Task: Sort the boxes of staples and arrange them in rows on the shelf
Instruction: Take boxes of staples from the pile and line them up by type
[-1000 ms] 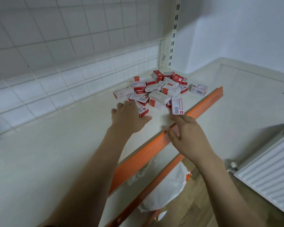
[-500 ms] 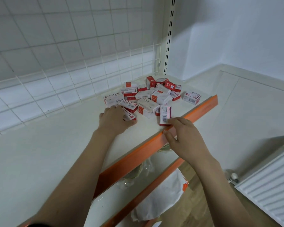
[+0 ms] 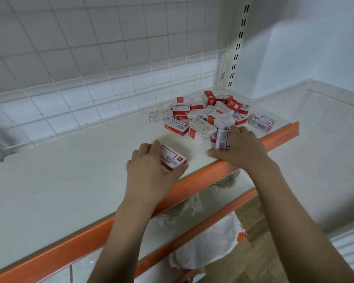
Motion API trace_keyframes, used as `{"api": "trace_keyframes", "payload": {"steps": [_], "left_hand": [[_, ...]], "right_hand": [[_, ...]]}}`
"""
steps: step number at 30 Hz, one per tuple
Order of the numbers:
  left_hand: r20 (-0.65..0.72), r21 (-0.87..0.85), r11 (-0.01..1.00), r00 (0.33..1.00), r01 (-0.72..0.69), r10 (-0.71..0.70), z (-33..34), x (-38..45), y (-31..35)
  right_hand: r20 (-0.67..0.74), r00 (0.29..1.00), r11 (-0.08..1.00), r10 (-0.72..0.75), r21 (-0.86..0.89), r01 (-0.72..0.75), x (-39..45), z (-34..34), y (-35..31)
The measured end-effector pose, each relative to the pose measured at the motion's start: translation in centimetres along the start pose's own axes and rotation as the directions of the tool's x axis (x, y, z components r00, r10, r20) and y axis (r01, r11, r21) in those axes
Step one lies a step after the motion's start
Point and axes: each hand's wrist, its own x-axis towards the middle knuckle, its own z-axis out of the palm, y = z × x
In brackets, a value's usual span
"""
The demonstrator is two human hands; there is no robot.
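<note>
Your left hand is wrapped around one red and white box on the white shelf, close to the orange front edge. Its label is too blurry to read. Your right hand is closed on a second box, which stands on end right by the orange edge and shows a barcode. The pile of boxes sits behind both hands, farther from that edge, near the wire grid. Two boxes in the pile read "STAPLES". One lone box lies beside the pile, near the edge's far end.
</note>
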Motion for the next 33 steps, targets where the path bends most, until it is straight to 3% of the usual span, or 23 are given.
{"api": "trace_keyframes", "payload": {"steps": [8, 18, 25, 30, 33], "left_hand": [[-0.116, -0.094, 0.995, 0.993, 0.011, -0.022, -0.3, -1.9, 0.1], [-0.109, -0.300, 0.949, 0.985, 0.094, -0.132, -0.4, -3.1, -0.1], [-0.148, -0.367, 0.925, 0.976, 0.097, -0.161, -1.4, -3.5, -1.4], [-0.172, -0.339, 0.937, 0.975, 0.078, -0.144, -3.0, -4.2, -3.2], [-0.189, -0.348, 0.932, 0.966, 0.103, -0.177, -4.4, -4.7, -4.6]], "right_hand": [[0.084, 0.996, 0.998, -0.008, 0.064, 0.003, 0.9, 0.0, 0.4], [-0.202, 0.977, 0.960, -0.062, 0.255, 0.114, -0.8, 1.7, -0.5], [-0.160, 0.970, 0.829, -0.182, 0.506, 0.239, -3.0, 1.7, -3.9], [-0.135, 0.948, 0.784, -0.288, 0.536, 0.314, -4.2, 1.8, -7.0], [-0.048, 0.939, 0.804, -0.341, 0.503, 0.318, -4.5, 2.3, -8.8]]}}
